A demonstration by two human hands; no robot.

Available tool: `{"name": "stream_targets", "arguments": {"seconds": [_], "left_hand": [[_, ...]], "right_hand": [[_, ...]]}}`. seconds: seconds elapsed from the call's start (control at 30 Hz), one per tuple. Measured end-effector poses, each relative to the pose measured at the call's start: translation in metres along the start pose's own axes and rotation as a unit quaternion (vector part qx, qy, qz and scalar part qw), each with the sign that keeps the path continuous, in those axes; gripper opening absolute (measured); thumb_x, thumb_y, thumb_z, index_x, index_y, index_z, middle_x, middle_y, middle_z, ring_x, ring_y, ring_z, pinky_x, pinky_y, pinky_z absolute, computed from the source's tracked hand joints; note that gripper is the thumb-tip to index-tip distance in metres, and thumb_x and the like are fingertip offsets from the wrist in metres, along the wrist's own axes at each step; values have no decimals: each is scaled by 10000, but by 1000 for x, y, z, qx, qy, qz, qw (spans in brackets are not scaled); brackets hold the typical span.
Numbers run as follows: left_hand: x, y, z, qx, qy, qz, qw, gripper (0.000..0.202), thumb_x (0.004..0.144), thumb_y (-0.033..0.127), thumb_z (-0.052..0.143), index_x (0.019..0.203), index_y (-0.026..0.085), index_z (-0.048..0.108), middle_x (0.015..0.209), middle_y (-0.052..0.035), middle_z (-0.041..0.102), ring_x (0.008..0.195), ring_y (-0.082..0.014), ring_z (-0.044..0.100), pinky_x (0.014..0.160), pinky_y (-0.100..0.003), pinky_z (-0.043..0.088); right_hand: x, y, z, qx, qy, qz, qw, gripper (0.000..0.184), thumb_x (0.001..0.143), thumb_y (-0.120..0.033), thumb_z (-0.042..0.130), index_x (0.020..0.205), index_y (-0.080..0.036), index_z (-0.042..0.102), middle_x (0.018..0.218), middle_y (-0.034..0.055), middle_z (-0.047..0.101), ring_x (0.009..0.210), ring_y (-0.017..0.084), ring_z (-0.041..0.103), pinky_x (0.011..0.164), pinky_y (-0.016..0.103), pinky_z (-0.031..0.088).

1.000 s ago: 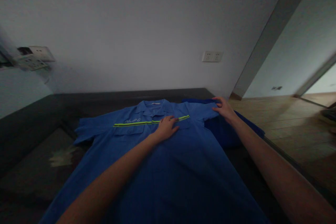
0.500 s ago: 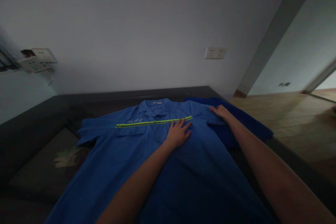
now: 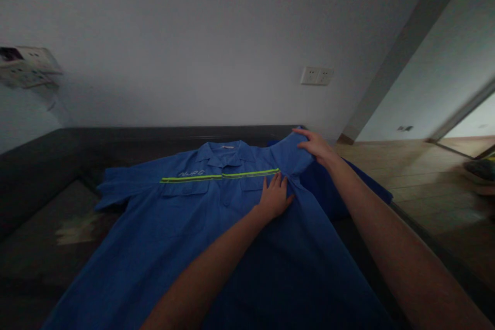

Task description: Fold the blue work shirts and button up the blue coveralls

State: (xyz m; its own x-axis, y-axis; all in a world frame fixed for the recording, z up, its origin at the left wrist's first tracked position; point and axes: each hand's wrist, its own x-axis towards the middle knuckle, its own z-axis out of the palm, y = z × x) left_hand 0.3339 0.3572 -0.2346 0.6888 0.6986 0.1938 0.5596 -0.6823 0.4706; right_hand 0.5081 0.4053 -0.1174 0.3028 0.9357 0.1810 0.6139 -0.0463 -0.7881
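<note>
Fingers (image 3: 277, 184) spread, the left hand (image 3: 275, 200) lies on the shirt (image 3: 181, 221), apparently steadying it while the right hand (image 3: 317, 147) pinches the raised sleeve (image 3: 289, 151).

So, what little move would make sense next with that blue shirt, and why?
I'd probably lower the right hand and smooth out the sleeve it holds. That sleeve looks raised and creased near the armpit, while the other sleeve lies spread out. The left hand, flat on the blue shirt, could steady it.
</note>
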Motion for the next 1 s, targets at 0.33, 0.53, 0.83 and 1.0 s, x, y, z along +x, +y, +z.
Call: {"name": "stream_targets", "arguments": {"seconds": [0.33, 0.53, 0.83, 1.0], "left_hand": [[17, -85, -64, -627, 232, -334, 665, 447, 923, 448, 349, 1329, 264, 384, 1155, -89, 628, 912, -191, 663, 692, -301, 550], [7, -96, -65, -480, 189, -283, 809, 754, 766, 137, 534, 1420, 346, 221, 1129, -42, 627, 905, -179, 644, 809, -356, 528], [-3, -71, -41, 34, 176, -123, 976, 507, 822, 223, 543, 1326, 181, 509, 1552, -131, 197, 1434, -322, 128, 1157, -516, 94], [-8, -68, -33, 113, 75, -106, 985, 471, 938, 385, 353, 1354, 217, 495, 1451, -134, 417, 1376, -297, 313, 1134, -537, 159]], "right_hand": [[-38, -51, 122, -108, -232, -187, 948, 540, 865, -226, 524, 1398, -238, 437, 1340, 62, 550, 953, 200, 654, 876, 358, 505], [-29, -13, 91, -98, -47, -131, 985, 348, 925, -241, 436, 1235, -167, 577, 1180, 93, 638, 946, 182, 637, 882, 348, 488], [-62, 34, 110, -418, -105, -216, 876, 419, 956, -258, 369, 1323, -122, 517, 1386, 154, 489, 1289, 274, 434, 1109, 494, 225], [-59, 47, 107, -483, -110, -211, 843, 452, 960, -215, 293, 1357, -100, 477, 1403, 167, 465, 1312, 275, 410, 1117, 559, 149]]}}
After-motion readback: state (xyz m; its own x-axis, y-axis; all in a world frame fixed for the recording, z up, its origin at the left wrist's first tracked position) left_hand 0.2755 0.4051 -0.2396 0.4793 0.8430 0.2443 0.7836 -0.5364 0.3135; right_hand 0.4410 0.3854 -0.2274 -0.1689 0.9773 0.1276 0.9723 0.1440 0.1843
